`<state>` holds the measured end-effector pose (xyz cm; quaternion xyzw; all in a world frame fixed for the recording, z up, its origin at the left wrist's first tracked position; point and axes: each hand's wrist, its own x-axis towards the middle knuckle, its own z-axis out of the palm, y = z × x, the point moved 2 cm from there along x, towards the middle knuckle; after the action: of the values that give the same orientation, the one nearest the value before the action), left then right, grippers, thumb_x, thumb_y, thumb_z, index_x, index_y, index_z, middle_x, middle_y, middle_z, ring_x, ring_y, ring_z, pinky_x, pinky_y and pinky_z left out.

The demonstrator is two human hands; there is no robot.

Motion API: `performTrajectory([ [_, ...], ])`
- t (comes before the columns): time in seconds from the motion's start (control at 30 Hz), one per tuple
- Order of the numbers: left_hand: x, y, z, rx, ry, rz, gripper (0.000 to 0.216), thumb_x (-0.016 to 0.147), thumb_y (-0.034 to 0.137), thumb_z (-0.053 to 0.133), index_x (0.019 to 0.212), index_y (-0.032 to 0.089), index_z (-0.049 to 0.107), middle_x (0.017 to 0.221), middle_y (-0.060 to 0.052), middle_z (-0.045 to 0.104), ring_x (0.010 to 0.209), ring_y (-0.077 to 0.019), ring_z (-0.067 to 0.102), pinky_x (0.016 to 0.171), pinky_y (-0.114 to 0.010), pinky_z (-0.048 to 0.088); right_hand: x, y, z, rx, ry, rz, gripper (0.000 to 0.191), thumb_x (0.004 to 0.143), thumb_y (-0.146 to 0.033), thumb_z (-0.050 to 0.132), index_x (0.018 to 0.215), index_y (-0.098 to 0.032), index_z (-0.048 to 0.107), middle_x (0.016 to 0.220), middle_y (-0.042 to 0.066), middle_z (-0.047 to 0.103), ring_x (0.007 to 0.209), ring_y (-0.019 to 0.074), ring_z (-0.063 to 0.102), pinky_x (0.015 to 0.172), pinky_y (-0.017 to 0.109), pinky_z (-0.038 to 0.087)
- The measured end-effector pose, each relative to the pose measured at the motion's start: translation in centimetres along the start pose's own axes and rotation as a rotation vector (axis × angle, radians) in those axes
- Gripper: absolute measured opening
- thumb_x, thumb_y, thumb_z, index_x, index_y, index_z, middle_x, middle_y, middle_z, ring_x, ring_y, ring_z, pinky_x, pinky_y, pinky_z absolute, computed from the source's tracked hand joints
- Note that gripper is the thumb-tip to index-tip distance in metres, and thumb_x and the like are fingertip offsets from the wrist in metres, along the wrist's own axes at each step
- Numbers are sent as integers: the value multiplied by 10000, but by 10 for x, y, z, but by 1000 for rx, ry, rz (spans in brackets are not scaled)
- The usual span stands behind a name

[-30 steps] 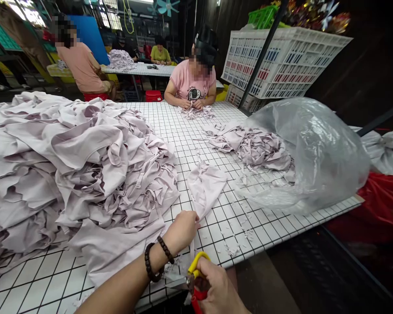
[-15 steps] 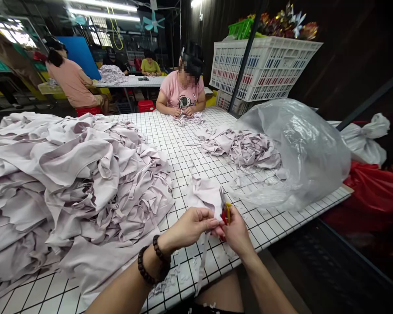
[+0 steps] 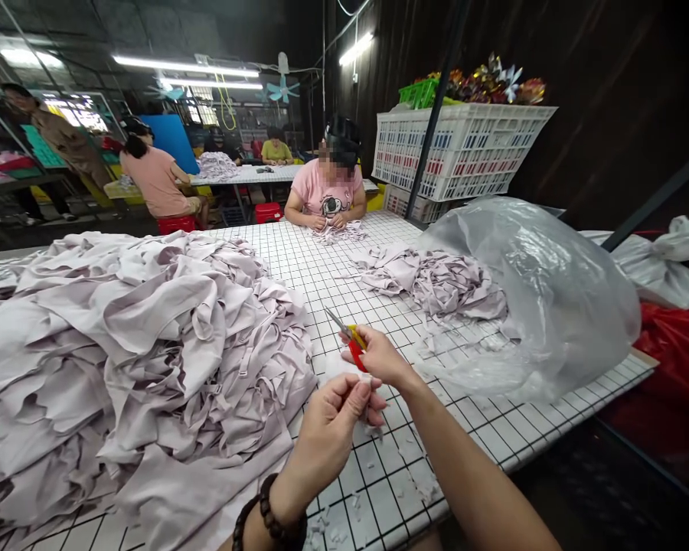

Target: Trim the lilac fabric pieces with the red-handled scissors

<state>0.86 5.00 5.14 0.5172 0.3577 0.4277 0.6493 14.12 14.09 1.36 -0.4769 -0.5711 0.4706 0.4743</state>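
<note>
A gridded white table [image 3: 494, 421] fills my view, its near edge littered with small pale scraps [image 3: 321, 528]. Just beyond them is my left hand [image 3: 336, 421], its grip pinched tight, thumb against fingers, on one end of a pale cloth piece [image 3: 336, 367] that lies partly hidden by both hands, between the big garment pile [image 3: 149, 344] and the plastic bag [image 3: 540, 298]. My right hand [image 3: 383, 358] is just past it, its grip curled around the red and yellow handles of the scissors [image 3: 351, 342]; the blades angle up and away to the left, apart from the left fingers, and look close together, though they are too small for me to be sure. To do this well, I judge that the left pinch should hold the cloth fairly taut, since such limp fabric would likely fold under a slack hold, and that the blades should come in with the left fingertips well out of their line. Cutting into the body of the piece looks like the main risk. Farther off, a smaller heap [image 3: 436, 279] sits at the bag's mouth, and a co-worker [image 3: 327, 191] in pink bends over more cloth at the far edge.
</note>
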Motion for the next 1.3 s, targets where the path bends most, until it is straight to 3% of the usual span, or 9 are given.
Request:
performTrajectory([
  [0.07, -3, -5, -14, 142, 137, 32, 319, 874, 454, 557, 910, 155, 663, 912, -71, 613, 688, -144, 593, 624, -267, 519, -12, 9, -5, -9, 39, 37, 335, 657, -302, 750, 939, -164, 634, 825, 15, 642, 737, 156, 597, 680, 292, 489],
  [0.17, -8, -12, -30, 277, 269, 66, 305, 861, 455, 562, 809, 170, 659, 1143, -114, 528, 889, -209, 601, 595, -255, 520, -39, 13, -17, -43, 82, 89, 273, 699, -360, 728, 809, -173, 562, 678, -42, 530, 607, 111, 493, 579, 247, 422],
  [0.27, -9, -19, -34, 203, 206, 48, 312, 886, 425, 533, 743, 162, 620, 1183, -129, 541, 849, -205, 616, 577, -262, 506, -69, 3, -24, -141, -40, 146, 300, 711, -386, 735, 749, -195, 507, 640, -62, 449, 582, 103, 417, 545, 234, 366],
  [0.37, -8, -27, -32, 50, 110, 21, 261, 917, 391, 499, 857, 160, 604, 855, -71, 629, 629, -139, 583, 610, -273, 494, -94, -13, -26, -280, -161, 172, 317, 710, -412, 738, 746, -209, 497, 637, -64, 421, 578, 107, 377, 530, 235, 331],
  [0.43, -8, -32, -31, 31, 97, 16, 251, 923, 381, 498, 914, 153, 604, 722, -32, 603, 649, -143, 583, 663, -266, 483, -103, -21, -26, -399, -189, 150, 339, 702, -417, 741, 709, -215, 468, 629, -63, 410, 575, 109, 358, 521, 236, 308],
  [0.67, -11, -36, -28, 198, 45, 42, 246, 949, 349, 451, 874, 166, 596, 776, -31, 582, 725, -150, 586, 722, -260, 459, -111, -29, -28, -783, -169, 93, 313, 693, -420, 711, 706, -230, 464, 667, -27, 508, 591, 137, 422, 525, 250, 317],
  [1.3, -14, -40, -28, 309, 1, 125, 227, 950, 326, 465, 892, 179, 628, 774, -18, 536, 696, -133, 519, 673, -250, 413, -118, -41, -22, -890, -163, 28, 278, 716, -387, 693, 752, -234, 463, 733, -7, 564, 638, 152, 483, 559, 262, 358],
])
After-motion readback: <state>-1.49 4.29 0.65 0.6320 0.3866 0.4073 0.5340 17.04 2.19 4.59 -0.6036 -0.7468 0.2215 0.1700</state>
